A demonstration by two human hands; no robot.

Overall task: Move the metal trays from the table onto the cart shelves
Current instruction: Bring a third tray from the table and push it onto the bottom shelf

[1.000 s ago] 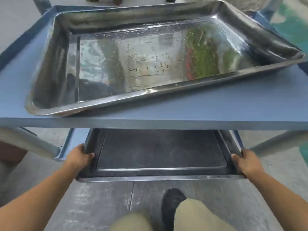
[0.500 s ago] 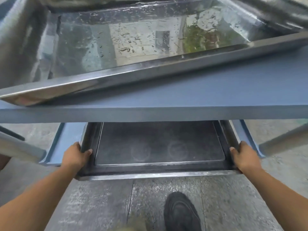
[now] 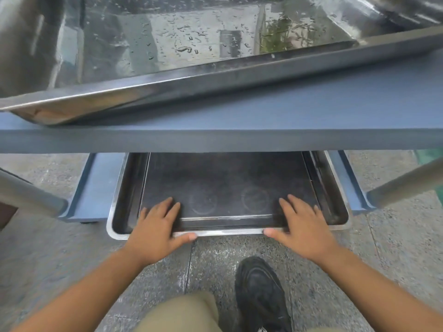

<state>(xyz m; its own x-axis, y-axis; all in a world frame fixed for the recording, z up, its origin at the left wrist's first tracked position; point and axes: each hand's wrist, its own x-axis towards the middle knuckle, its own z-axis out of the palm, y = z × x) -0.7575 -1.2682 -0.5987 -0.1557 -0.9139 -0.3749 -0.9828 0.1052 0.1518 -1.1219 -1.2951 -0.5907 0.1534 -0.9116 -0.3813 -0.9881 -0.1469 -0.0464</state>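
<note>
While one wet tray (image 3: 191, 44) is already sitting on the top shelf (image 3: 311, 121), the left hand (image 3: 155, 226) and right hand (image 3: 302, 226), fingers spread flat, are pressing the dark tray's (image 3: 227, 183) near rim, nearly seated on the lower shelf (image 3: 100, 188).

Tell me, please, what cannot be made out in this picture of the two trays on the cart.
Head view only:
- Lower tray: its far half is hidden under the upper shelf.
- Upper tray: far rim and left side are cut off by the frame edges.
- Near rim of the lower tray: partly covered by the left hand and right hand, both lying flat.
- How far the lower tray overhangs the lower shelf: not clear.
</note>
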